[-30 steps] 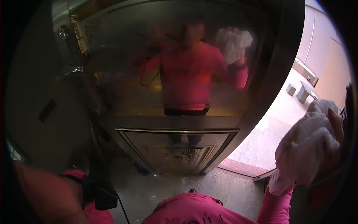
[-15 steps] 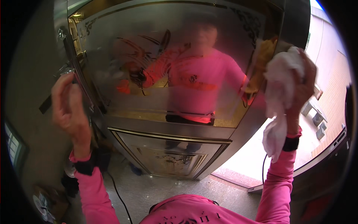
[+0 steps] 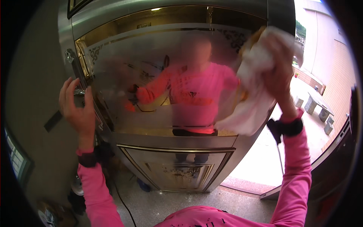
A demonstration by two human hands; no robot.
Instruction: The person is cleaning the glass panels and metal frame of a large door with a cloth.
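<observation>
My right hand (image 3: 279, 72) is closed on a white cloth (image 3: 249, 89), slightly blurred, at the right side of a metal door (image 3: 174, 140). The cloth hangs bunched and spreads down over the frosted, patterned glass panel (image 3: 113, 68). A reflection of a person in pink shows in that glass. By the door's left edge, my left hand (image 3: 78, 113) is raised with fingers curved and apart, holding nothing I can see. It is close to the long door handle (image 3: 76, 65); whether it touches the door I cannot tell.
A lower framed panel (image 3: 177, 176) fills the door's bottom. Daylight enters at right, where a stone table (image 3: 318, 103) and stools stand outside by a brick wall (image 3: 342, 72). A dark cable (image 3: 124, 204) trails along the floor at left.
My right hand and the cloth have moved left and inward over the glass, with the cloth spreading wider. My left hand's fingers have spread. The view has shifted, showing more of the door's top.
</observation>
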